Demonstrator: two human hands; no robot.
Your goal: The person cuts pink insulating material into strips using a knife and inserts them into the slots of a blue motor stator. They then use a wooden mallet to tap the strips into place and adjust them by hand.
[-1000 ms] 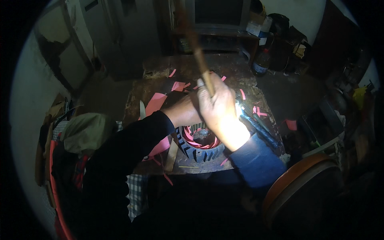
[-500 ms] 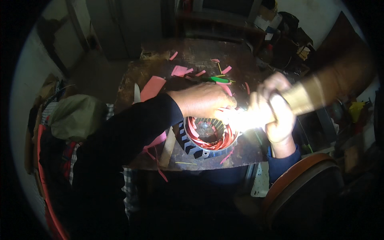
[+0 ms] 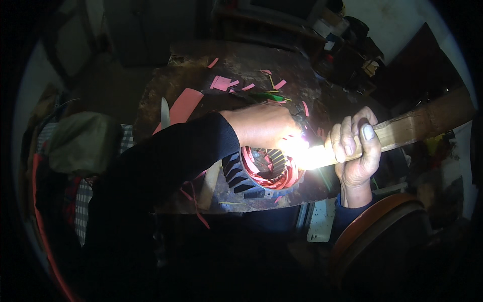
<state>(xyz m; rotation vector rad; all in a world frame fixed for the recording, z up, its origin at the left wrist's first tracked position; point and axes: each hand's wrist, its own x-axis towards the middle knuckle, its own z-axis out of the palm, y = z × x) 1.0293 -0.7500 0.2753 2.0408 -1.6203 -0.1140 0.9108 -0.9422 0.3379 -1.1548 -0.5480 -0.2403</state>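
On the near part of the table stands a motor stator (image 3: 240, 176), a round dark housing with outer fins. Red windings (image 3: 284, 180) ring its bore, with pink strips among them. My left hand (image 3: 264, 125) is over the stator's far right rim, fingers bent down and closed. Strong glare at the fingertips hides what they pinch. My right hand (image 3: 356, 148) is wrapped around a flat wooden bar (image 3: 410, 128), which slopes up to the right. The bar's lower left end reaches the bright spot by the left fingers; whether it touches anything there I cannot tell.
A pink sheet (image 3: 185, 105) lies beside a blade (image 3: 165, 113) on the dark wooden table (image 3: 297, 65). Pink scraps (image 3: 220, 83) and a green-handled tool (image 3: 265, 96) lie farther back. An orange-rimmed round object (image 3: 370, 215) stands at lower right, a grey-green covered thing (image 3: 83, 143) at left.
The wooden bar and my right hand, blurred before, now show sharply, with the bar's outer end lower. My left hand stays at the stator's rim. The view has shifted slightly.
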